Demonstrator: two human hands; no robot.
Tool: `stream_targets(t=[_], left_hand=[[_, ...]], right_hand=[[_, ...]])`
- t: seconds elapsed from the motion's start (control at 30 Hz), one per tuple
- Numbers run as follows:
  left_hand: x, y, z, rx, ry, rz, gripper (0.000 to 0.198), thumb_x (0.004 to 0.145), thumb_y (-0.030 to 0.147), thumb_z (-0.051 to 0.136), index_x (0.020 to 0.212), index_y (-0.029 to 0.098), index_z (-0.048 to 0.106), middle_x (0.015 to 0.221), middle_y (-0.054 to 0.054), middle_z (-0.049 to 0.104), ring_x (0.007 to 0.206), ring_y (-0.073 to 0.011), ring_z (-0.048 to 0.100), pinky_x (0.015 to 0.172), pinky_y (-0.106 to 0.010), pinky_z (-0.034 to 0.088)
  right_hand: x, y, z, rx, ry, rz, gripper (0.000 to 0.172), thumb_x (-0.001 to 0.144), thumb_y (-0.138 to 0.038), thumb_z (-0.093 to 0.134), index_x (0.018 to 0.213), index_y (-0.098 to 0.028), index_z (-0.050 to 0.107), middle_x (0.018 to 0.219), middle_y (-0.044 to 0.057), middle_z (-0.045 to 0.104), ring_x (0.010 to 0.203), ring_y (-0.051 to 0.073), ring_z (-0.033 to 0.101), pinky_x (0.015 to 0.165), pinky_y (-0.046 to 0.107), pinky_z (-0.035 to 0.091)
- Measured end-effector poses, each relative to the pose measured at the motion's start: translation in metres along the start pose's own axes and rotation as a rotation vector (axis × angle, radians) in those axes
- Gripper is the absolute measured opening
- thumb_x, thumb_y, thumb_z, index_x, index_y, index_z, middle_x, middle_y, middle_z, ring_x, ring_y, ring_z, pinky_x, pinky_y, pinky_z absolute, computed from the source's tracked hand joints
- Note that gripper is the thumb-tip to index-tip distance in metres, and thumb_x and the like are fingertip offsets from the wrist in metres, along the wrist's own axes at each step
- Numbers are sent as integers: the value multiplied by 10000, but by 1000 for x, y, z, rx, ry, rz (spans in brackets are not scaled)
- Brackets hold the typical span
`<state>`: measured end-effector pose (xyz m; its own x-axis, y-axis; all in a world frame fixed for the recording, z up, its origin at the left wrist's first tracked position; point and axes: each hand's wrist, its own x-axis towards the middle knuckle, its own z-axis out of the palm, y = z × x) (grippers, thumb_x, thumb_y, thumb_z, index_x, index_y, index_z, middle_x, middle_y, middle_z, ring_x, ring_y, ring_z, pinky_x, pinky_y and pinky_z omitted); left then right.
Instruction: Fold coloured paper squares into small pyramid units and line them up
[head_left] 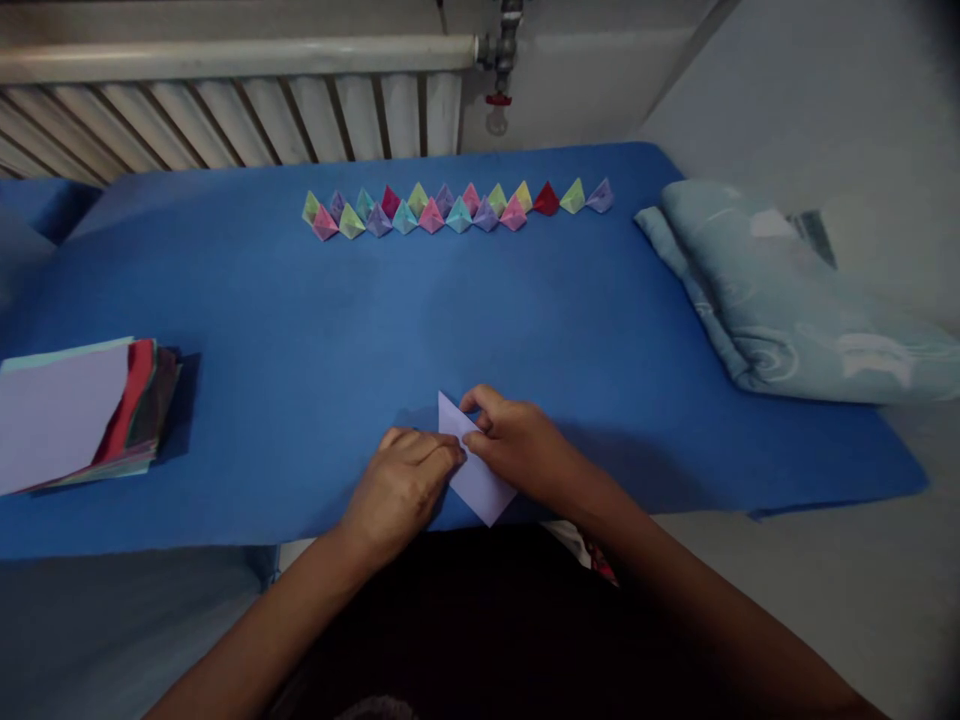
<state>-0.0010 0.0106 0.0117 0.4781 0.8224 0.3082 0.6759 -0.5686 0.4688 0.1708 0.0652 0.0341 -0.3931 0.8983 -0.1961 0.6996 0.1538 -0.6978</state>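
Lavender paper [478,482], folded into a pointed shape, is pressed flat against the blue mat [300,360] near its front edge, right in front of the person. It is pinned from both sides: the left hand [401,485] is laid knuckles-up on its left edge, fingers curled down onto the sheet, while the right hand [517,440] is set on its upper right part, thumb and fingertips pinched together on a fold. One corner is seen poking up between the hands, another pointing down toward the mat's edge. Off to the left, well apart from the hands, a stack of coloured sheets [75,412] is fanned out on the mat, a pale one on top. Along the far side, a row of small folded paper pieces [450,210] in pink, green, purple, teal and red is lined up, each touching the next. At the right, a folded light-blue cloth [780,300] is draped over the mat's corner. Behind, a white radiator [247,110] is seen.
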Motion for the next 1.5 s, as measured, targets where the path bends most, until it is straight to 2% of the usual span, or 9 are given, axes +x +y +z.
stream_targets(t=[0.13,0.3,0.4,0.53,0.6,0.67,0.93,1.13,1.5], left_hand=[[-3,-5,3,40,-16,23,216,962,137,423,998,193,629,1053,-28,712,860,-134,641,840,-343,409],[-10,-5,0,51,-36,36,213,944,126,450,1036,202,626,1127,-38,691,939,-148,641,937,-380,365],[-12,-1,-5,44,-93,37,201,904,162,513,1078,183,611,1175,-71,667,1015,-178,623,979,-407,343],[-13,2,-7,50,-125,33,277,848,241,583,1113,162,596,1210,-101,643,1051,-219,609,996,-445,334],[-13,1,-7,51,-137,28,289,843,260,586,1115,162,594,1217,-103,638,1056,-226,606,997,-452,332],[-14,0,-6,49,-147,24,305,840,275,590,1125,164,591,1220,-103,634,1059,-230,603,994,-454,336],[-16,-3,-4,79,-119,58,314,840,271,608,1133,160,583,1215,-102,636,1052,-224,606,985,-443,353],[-13,1,1,144,-41,86,129,900,190,558,1012,169,618,1136,-74,679,971,-182,638,945,-403,379],[-10,7,7,134,29,-6,103,923,164,534,954,165,632,1099,-69,687,949,-188,641,909,-407,402]], right_hand=[[-14,11,-7,69,-23,44,293,764,-98,525,1031,-210,564,758,-8,641,628,126,573,578,235,408],[-42,23,-12,141,21,84,226,790,-126,534,985,-214,605,938,31,657,671,122,593,613,257,467],[-54,26,-14,216,21,-12,234,776,-85,503,929,-215,624,1121,52,631,697,110,610,650,267,499],[-63,36,-12,158,-15,-221,410,715,10,438,976,-234,641,1296,52,553,1021,164,619,818,309,518],[-66,42,-8,112,-8,-329,449,736,16,428,1053,-235,623,1286,65,561,1136,177,574,900,332,503],[-67,47,-2,62,47,-413,413,791,-8,429,1096,-224,606,1264,85,570,1150,176,567,925,340,502],[-67,57,10,-159,298,-537,217,895,-111,478,1040,-166,630,1167,130,609,996,203,597,823,362,533],[-66,60,12,-201,321,-487,177,896,-137,505,992,-171,650,1156,119,624,1038,224,582,865,411,509],[-65,55,13,-144,343,-318,109,898,-194,545,855,-176,643,1148,109,628,1067,231,573,909,423,467]])
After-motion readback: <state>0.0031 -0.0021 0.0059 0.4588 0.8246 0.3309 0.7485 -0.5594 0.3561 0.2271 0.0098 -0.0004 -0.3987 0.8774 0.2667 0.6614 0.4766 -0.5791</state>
